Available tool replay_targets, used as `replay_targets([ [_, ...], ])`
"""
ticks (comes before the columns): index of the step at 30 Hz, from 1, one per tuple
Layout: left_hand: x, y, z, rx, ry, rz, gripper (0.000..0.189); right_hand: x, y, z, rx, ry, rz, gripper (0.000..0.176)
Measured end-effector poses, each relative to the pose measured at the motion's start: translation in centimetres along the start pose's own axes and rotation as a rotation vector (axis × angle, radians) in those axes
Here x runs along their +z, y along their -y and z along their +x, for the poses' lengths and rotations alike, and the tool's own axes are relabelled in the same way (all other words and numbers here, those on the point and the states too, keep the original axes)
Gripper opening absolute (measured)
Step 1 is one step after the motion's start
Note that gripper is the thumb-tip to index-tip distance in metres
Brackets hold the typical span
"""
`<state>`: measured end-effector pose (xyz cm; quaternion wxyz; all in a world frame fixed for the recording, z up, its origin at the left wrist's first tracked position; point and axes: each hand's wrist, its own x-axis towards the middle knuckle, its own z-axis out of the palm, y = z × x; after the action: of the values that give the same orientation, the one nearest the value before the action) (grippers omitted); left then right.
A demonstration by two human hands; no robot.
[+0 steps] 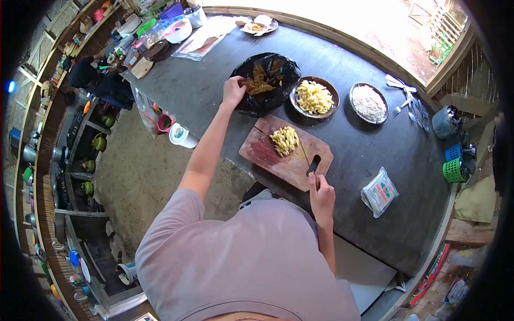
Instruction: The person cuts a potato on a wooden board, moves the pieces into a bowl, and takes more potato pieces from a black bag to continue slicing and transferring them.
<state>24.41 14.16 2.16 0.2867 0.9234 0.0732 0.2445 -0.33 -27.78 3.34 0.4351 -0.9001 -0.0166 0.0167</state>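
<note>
My left hand (234,90) reaches into a black plastic bag (266,82) of yellowish peelings on the dark counter, fingers closed at its rim on the scraps. My right hand (321,193) grips the black handle of a knife (312,165) whose blade lies across a wooden cutting board (267,155). A pile of cut yellow sticks (285,140) sits on the board. Right of the bag stands a brown bowl (314,98) filled with more cut yellow pieces.
A plate of white grains (368,102), loose forks and spoons (408,99), a small white packet (379,191) and green and blue baskets (454,163) lie on the counter (187,85). Dishes and containers crowd its far end. Another person (99,80) works at the left.
</note>
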Motion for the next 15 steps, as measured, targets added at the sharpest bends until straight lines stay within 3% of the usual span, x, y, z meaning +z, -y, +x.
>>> replay_targets([
  [2, 0.2, 1.1, 0.7, 0.038, -0.025, 0.005, 0.025, 0.0, -0.1, 0.4, -0.007, -0.021, 0.010, 0.054],
  [8, -0.1, 1.2, 0.9, -0.179, -0.038, -0.578, 0.047, 0.1, -0.1, 0.3, -0.006, -0.002, -0.002, 0.054],
  [15, -0.4, -0.6, 0.8, -0.223, -0.007, -0.765, 0.058, 0.2, -0.4, 0.3, -0.003, -0.004, 0.005, 0.055],
])
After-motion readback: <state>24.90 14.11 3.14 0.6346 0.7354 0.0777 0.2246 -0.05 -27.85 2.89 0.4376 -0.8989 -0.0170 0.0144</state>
